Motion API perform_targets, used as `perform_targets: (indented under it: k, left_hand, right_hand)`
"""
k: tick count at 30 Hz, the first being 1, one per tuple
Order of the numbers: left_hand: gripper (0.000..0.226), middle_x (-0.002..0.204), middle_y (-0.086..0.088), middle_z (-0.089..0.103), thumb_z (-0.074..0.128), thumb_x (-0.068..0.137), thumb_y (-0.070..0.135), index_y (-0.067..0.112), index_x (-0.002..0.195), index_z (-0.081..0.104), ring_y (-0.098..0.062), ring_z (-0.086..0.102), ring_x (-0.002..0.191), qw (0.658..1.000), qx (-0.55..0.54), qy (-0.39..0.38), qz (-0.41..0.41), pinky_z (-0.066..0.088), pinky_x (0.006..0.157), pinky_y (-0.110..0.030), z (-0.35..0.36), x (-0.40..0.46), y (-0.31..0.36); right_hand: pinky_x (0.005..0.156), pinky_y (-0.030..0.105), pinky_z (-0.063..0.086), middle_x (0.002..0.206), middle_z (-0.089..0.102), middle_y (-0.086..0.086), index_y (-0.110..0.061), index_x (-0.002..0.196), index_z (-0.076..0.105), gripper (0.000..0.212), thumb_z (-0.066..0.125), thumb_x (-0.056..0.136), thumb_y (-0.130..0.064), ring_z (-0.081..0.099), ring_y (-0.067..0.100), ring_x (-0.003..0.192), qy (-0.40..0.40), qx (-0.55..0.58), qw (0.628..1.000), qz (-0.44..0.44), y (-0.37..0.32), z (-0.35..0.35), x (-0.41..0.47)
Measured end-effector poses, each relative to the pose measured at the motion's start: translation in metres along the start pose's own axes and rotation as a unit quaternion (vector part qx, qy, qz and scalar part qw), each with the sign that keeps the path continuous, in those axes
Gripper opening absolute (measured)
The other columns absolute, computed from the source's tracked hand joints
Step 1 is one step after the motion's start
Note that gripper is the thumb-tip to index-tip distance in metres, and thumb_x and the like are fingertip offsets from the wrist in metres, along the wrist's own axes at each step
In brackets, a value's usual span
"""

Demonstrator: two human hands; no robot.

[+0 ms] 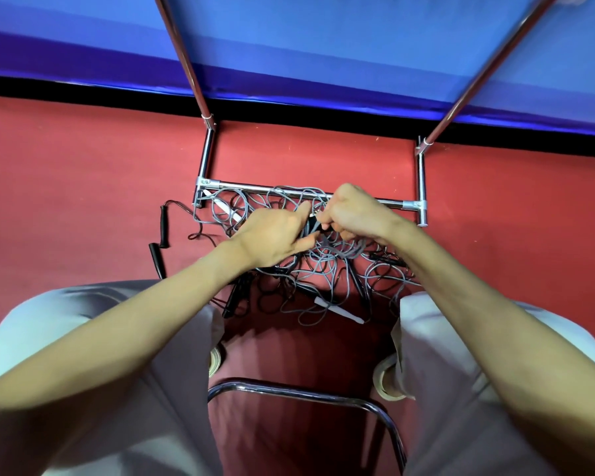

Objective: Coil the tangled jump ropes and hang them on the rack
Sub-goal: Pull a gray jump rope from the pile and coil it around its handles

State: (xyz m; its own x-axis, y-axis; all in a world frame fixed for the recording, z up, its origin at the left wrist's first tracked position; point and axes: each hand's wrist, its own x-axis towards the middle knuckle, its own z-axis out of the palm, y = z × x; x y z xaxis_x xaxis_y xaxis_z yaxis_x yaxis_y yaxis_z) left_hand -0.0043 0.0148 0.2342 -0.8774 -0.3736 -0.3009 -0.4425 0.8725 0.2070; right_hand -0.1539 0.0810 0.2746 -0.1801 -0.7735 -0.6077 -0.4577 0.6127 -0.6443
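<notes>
A tangle of grey and black jump ropes (327, 266) lies on the red floor between my knees and the chrome rack's base bar (255, 187). My left hand (272, 235) pinches a dark handle and cord at the middle of the pile. My right hand (352, 214) grips grey cord right beside it, fingers curled. White handles lie at the upper left (225, 209) and at the lower middle (339, 310). Two black handles (164, 226) lie apart at the left. The rack's uprights (182, 53) rise toward the top of the view.
A blue wall (323, 46) with a black skirting stands behind the rack. My legs in light trousers (117, 338) flank the pile. A chrome chair-frame tube (306, 393) curves below, between my knees. Bare red floor lies to the left and right.
</notes>
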Motion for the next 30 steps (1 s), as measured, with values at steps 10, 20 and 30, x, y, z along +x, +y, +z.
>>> perform_targets:
  k: [10, 20, 30]
  left_hand:
    - [0.034, 0.056, 0.002, 0.038, 0.036, 0.101, 0.044, 0.011, 0.097, 0.032, -0.023, 0.038, 0.049, 0.999, 0.001, 0.027, -0.026, 0.031, 0.050, -0.033, -0.004, -0.003, -0.033]
    - [0.039, 0.048, 0.004, 0.027, 0.038, 0.099, 0.047, 0.011, 0.088, 0.031, -0.027, 0.031, 0.045, 0.997, -0.032, 0.038, 0.062, 0.028, 0.051, -0.034, 0.005, -0.009, -0.013]
    - [0.034, 0.049, 0.006, 0.037, 0.030, 0.093, 0.050, 0.027, 0.085, 0.054, -0.015, 0.035, 0.041, 0.938, -0.324, 0.113, 0.050, 0.033, 0.046, -0.030, -0.011, -0.020, 0.016]
  right_hand:
    - [0.050, 0.024, 0.032, 0.046, 0.044, -0.003, -0.017, 0.060, 0.045, 0.044, 0.070, 0.084, -0.043, 0.042, 0.013, 0.039, -0.004, -0.247, 0.969, -0.014, 0.034, -0.033, -0.008]
    - [0.063, 0.012, 0.036, 0.066, 0.059, -0.018, -0.006, 0.084, 0.074, 0.016, 0.064, 0.092, -0.016, 0.052, -0.011, 0.057, 0.165, -0.013, 0.965, -0.205, 0.044, -0.051, 0.004]
    - [0.060, 0.015, 0.040, 0.066, 0.063, -0.004, -0.019, 0.071, 0.071, 0.020, 0.066, 0.091, -0.020, 0.049, -0.005, 0.053, 0.140, 0.089, 0.977, -0.134, 0.054, -0.046, 0.012]
